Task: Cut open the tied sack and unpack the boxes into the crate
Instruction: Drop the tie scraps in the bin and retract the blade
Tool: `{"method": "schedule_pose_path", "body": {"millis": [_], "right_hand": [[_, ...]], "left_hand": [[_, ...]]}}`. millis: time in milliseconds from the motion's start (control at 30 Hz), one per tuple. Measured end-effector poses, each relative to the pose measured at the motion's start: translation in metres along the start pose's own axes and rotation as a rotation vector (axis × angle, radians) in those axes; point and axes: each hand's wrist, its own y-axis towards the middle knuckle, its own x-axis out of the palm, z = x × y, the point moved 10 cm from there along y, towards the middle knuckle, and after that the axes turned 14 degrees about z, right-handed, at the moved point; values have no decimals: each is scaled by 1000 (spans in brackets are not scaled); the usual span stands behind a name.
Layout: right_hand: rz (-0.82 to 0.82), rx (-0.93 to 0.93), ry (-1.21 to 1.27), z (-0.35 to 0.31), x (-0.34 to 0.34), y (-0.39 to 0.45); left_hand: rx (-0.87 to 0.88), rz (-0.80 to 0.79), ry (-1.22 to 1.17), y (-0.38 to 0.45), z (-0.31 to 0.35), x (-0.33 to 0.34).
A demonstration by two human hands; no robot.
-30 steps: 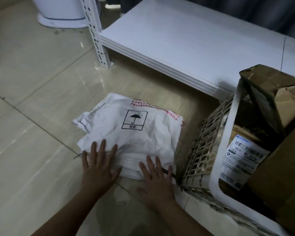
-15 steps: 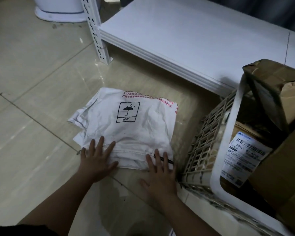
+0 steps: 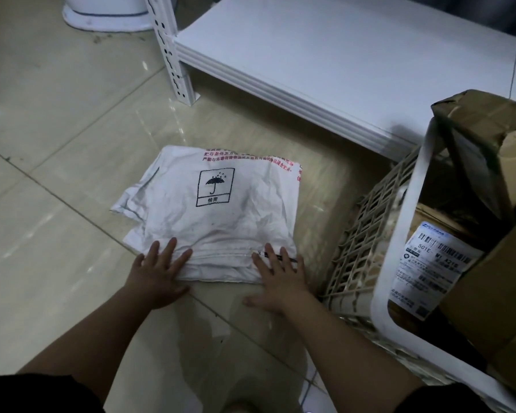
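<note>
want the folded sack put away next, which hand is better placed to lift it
Probably the left hand: it lies flat on the sack with free floor beside it. The right hand is flat on the sack too, but close beside the crate.

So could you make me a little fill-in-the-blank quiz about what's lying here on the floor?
1. Both hands, left hand and right hand, press flat on the folded white ____.
2. The symbol printed on the sack is an ____.
3. The cardboard boxes sit inside the white ____.
4. The shipping label reads 501 and the letter ____.

Missing words: sack; umbrella; crate; E
</note>
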Motion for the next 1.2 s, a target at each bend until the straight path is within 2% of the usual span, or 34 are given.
{"method": "schedule_pose_path", "body": {"millis": [100,167,267,333,467,567,633,933,1200], "right_hand": [[-26,-5,-2,3,-6,-1],[31,-6,24,-2,-18,-5],[202,0,82,-8,-52,-17],[228,1,136,-12,-71,-24],[192,15,251,-18,-110,-41],[296,-25,220,-22,-155,-65],[347,-28,187,-24,-185,-85],[486,4,40,-13,-316,-210],[672,172,-50,43,-404,-355]], "left_hand": [[7,-78,46,4,3,-11],[29,45,-1,5,10,-36],[-7,292,-189,4,21,-88],[-7,383,-197,2,28,-119],[-47,334,-144,-5,37,-164],[-131,250,-237,-15,40,-196],[-159,294,-286,-26,46,-230],[-20,353,-295,-111,131,-379],[82,503,-364,-201,210,-493]]}}
